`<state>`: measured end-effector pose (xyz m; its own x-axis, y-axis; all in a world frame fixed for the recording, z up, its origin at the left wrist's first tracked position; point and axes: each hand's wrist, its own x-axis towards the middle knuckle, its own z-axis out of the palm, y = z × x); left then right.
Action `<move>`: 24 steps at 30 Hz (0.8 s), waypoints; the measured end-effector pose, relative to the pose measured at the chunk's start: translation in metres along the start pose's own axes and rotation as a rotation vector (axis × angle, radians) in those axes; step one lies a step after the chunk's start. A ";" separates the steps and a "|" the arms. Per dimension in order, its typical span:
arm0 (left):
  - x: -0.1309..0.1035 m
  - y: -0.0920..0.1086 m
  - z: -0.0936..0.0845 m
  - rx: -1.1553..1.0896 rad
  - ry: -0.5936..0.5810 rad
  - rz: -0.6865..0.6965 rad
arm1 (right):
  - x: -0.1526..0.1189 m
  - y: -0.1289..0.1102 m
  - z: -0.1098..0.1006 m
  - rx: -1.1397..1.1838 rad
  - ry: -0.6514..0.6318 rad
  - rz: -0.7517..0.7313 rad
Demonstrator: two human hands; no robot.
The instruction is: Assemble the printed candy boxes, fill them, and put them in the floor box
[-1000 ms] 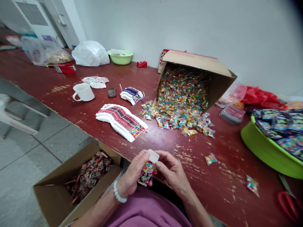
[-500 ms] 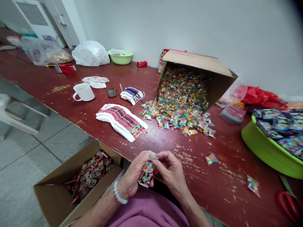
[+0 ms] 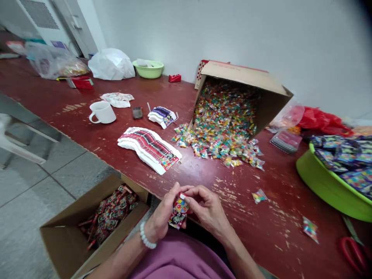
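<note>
A small candy packet, printed red and black with colourful balls, is cradled in my left hand near the table's front edge. My right hand pinches the white flap at the packet's top end, thumb and fingertips closed on it. Just beyond my hands lies a fanned stack of matching red and black printed packets with white edges. Below on the left stands an open cardboard box holding many red and black packets.
A tipped carton spills clear candy sachets over the red table. To the right are a green basin of purple packets and red-handled scissors. A white mug and a purple packet stack stand farther back.
The white flap at the packet's top, which stood up before, is now folded down over its front. My right fingers have moved slightly down and left with it.
</note>
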<state>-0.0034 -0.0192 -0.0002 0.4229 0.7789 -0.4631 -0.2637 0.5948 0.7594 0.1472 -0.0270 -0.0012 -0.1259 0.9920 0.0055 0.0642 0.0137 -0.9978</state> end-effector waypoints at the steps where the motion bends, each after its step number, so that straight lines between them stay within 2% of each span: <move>1: 0.000 0.000 0.000 -0.018 -0.021 -0.020 | 0.001 -0.003 0.000 0.039 -0.020 0.021; 4: 0.000 0.003 0.001 -0.021 -0.058 -0.018 | 0.005 -0.010 0.001 0.162 -0.043 0.098; 6: 0.000 0.005 0.001 0.004 -0.048 -0.012 | 0.006 -0.012 0.000 0.144 -0.032 0.097; 9: -0.002 0.007 0.000 0.037 -0.013 -0.009 | 0.003 -0.012 -0.002 -0.075 0.001 -0.054; 12: 0.000 0.006 -0.001 -0.031 -0.010 -0.008 | -0.005 -0.009 -0.002 -0.194 -0.029 -0.199; 17: 0.008 -0.004 -0.005 -0.226 0.025 -0.003 | -0.018 0.010 0.010 -0.361 0.003 -0.277; 20: 0.012 -0.006 -0.010 -0.276 0.089 -0.011 | -0.018 0.021 0.022 -0.489 -0.067 -0.312; 24: 0.005 0.003 -0.026 -0.279 0.191 0.021 | 0.000 0.020 0.033 -0.546 -0.185 -0.304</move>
<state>-0.0243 -0.0081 -0.0124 0.2519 0.7993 -0.5455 -0.5088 0.5889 0.6280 0.1160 -0.0313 -0.0234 -0.3834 0.8964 0.2224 0.4866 0.4007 -0.7763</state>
